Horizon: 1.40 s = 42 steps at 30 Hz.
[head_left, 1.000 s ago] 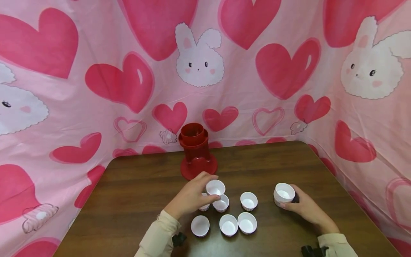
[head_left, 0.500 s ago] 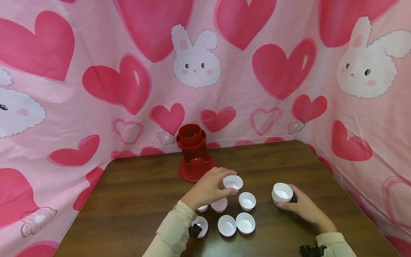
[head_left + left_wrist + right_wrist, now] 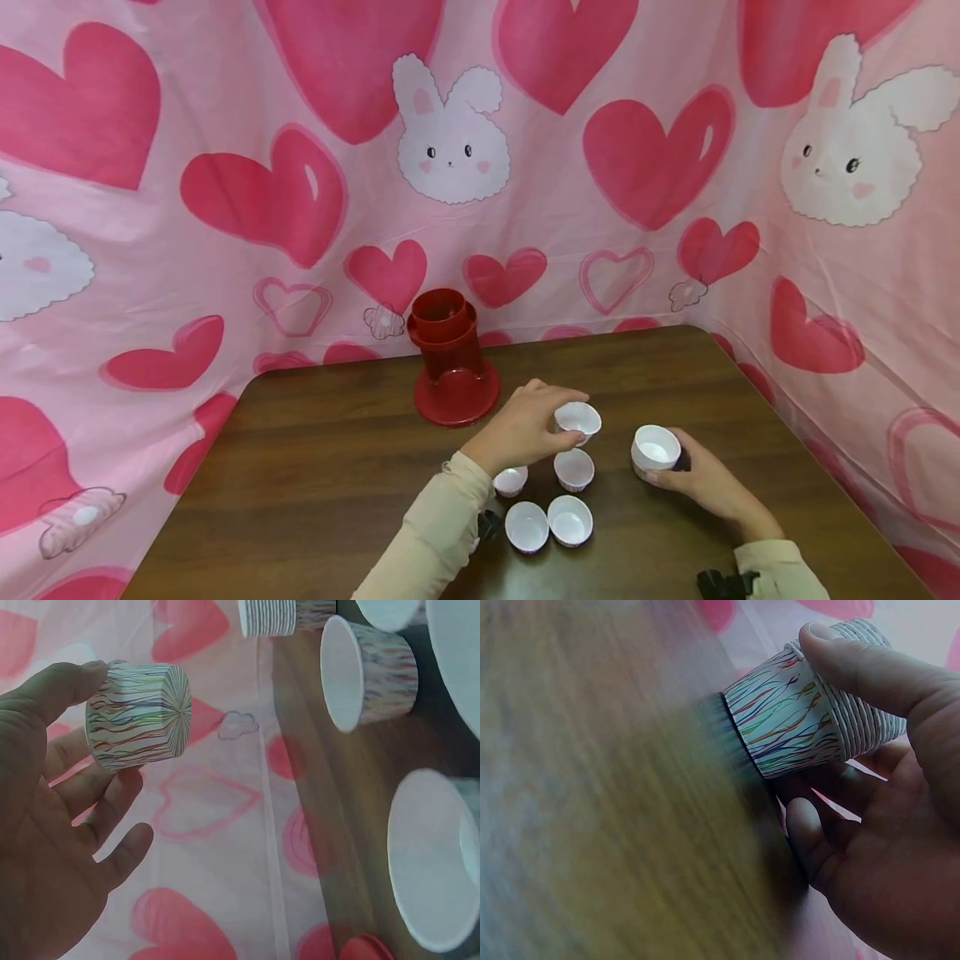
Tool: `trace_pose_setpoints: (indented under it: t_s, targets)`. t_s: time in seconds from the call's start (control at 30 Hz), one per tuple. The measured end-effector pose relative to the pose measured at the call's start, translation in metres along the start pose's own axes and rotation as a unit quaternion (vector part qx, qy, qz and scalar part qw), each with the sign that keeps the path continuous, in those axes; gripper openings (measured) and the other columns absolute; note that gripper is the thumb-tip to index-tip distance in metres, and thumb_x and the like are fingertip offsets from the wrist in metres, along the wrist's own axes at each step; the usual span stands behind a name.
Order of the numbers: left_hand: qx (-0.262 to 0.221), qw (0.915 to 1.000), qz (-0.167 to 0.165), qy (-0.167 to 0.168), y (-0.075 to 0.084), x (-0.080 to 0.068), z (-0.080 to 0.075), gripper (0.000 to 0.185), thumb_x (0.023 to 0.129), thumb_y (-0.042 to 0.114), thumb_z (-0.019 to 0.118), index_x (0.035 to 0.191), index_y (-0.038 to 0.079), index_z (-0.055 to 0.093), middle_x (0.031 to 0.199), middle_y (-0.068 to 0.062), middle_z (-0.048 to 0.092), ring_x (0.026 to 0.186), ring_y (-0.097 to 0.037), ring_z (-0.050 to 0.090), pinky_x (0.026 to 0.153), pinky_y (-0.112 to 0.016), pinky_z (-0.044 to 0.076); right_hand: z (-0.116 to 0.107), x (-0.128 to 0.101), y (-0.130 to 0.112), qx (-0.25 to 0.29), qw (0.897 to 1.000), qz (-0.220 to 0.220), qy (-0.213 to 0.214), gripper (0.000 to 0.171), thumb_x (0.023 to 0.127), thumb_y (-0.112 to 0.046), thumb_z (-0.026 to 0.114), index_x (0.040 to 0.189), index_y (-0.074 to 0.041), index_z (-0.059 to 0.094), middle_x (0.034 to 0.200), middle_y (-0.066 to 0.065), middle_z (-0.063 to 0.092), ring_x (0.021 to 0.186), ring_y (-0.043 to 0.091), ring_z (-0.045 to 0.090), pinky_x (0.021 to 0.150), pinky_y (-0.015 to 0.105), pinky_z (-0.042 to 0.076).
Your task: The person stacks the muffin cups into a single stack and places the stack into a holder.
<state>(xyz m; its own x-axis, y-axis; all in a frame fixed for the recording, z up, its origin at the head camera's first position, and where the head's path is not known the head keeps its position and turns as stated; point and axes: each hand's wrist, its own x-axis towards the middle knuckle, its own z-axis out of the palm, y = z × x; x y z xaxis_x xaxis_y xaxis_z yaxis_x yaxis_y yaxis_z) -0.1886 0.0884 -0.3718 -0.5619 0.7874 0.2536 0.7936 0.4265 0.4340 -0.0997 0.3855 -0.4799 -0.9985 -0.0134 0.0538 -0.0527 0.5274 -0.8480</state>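
On the dark wooden table [image 3: 315, 467], the red plastic dispenser [image 3: 452, 362] stands at the far edge, left of centre. Near and right of it, the left hand [image 3: 525, 427] holds a white paper cup [image 3: 577, 419] above four loose white paper cups [image 3: 551, 500]. Farther right, the right hand [image 3: 701, 479] grips a stack of white paper cups [image 3: 655, 450] resting on the table.

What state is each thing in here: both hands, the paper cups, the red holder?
Left hand: grips one cup, lifted off the table.
Lifted cup: upright, held in the air.
Right hand: holds a stack of cups.
Stack of cups: nested, upright, resting on the table.
Loose cups: four on the table, upright, apart.
Red holder: upright, untouched.
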Motion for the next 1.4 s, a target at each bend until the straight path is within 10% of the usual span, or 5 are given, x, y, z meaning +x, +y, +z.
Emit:
trace_pose_setpoints:
  t_s: [1.4]
  targets:
    - [0.063,0.9939,0.014,-0.089,0.044,0.076,0.071,0.041,0.094,0.038,0.072,0.132,0.024,0.066,0.122,0.011,0.063,0.104,-0.004,0.054,0.082,-0.014,0.039,-0.002,-0.001,-0.003,0.012,1.000,-0.026,-0.012,0.073,0.086,-0.017,0.081,0.143,0.006,0.043,0.127,0.017,0.060,0.109,0.024,0.056,0.091,0.036,0.047]
